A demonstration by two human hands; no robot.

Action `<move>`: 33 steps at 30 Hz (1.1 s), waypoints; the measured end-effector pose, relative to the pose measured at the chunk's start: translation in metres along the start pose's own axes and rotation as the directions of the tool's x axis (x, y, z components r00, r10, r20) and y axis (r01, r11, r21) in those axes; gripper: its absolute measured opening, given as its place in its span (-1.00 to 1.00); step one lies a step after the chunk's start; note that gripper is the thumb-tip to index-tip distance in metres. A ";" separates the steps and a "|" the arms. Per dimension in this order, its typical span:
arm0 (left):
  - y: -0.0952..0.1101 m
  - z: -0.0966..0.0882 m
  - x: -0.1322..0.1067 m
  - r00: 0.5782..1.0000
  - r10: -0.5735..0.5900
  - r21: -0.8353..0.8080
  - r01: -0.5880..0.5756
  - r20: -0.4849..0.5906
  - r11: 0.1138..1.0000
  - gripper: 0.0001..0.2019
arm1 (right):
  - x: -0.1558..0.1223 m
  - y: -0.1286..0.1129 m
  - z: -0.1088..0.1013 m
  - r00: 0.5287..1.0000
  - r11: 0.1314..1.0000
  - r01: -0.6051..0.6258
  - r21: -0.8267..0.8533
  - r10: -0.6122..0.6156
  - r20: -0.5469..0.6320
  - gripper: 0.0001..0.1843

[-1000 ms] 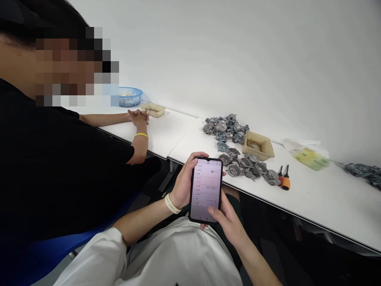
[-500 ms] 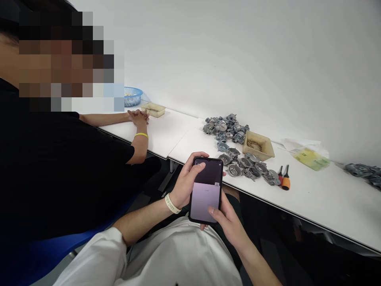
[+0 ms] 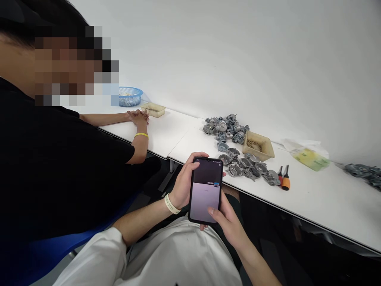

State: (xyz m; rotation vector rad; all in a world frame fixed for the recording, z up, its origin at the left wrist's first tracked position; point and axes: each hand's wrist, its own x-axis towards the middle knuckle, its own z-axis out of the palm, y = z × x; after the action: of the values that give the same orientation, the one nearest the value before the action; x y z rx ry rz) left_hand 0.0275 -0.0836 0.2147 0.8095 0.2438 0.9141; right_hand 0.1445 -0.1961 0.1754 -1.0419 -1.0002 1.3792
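Observation:
A black-edged smartphone (image 3: 205, 202) is held upright over my lap, its screen lit with a dark upper part and a pale lower part. My left hand (image 3: 185, 184) is closed around its left side, thumb at the upper left edge. At the lower right, my right hand (image 3: 228, 220) grips the phone too, with the thumb resting over the screen. Fingers behind the phone are mostly hidden. Beyond it on the white table (image 3: 312, 202) lie several grey metal castings (image 3: 245, 163), some with round open mouths.
A tan tray (image 3: 268, 153) of small brass-coloured pieces stands by the castings. An orange-handled screwdriver (image 3: 286, 182) and a red one (image 3: 280, 176) lie nearby. Further right are a plastic bag (image 3: 312, 159) and more castings (image 3: 363, 172). At left, a person's clasped hands (image 3: 139, 117) rest near a blue basket (image 3: 131, 97).
My left thumb has slid left from over the screen to the phone's edge. A small blue item now shows on the screen. The person at left has tilted their head slightly.

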 end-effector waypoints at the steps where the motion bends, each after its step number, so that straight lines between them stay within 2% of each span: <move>1: 0.000 0.000 0.000 1.000 0.002 -0.001 -0.002 0.000 1.000 -0.75 | 0.000 0.000 0.000 1.000 1.000 0.004 0.006 -0.004 0.000 -0.28; 16: 0.000 0.002 -0.001 1.000 -0.001 -0.012 0.001 0.007 1.000 -0.76 | -0.002 0.001 0.001 1.000 1.000 0.002 0.018 -0.002 -0.009 -0.26; 23: 0.000 0.002 0.000 1.000 -0.011 -0.053 0.011 0.009 0.999 -0.74 | -0.002 0.002 0.000 1.000 1.000 -0.010 0.008 0.010 -0.012 -0.15; 33: 0.000 0.002 0.001 1.000 -0.008 -0.063 0.010 0.021 0.998 -0.74 | -0.001 0.001 0.000 1.000 1.000 -0.010 0.017 0.010 -0.016 -0.21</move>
State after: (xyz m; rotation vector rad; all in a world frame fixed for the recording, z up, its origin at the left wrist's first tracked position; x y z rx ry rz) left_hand 0.0295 -0.0840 0.2161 0.7586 0.1997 0.9005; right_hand 0.1438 -0.1976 0.1745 -1.0446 -0.9711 1.3834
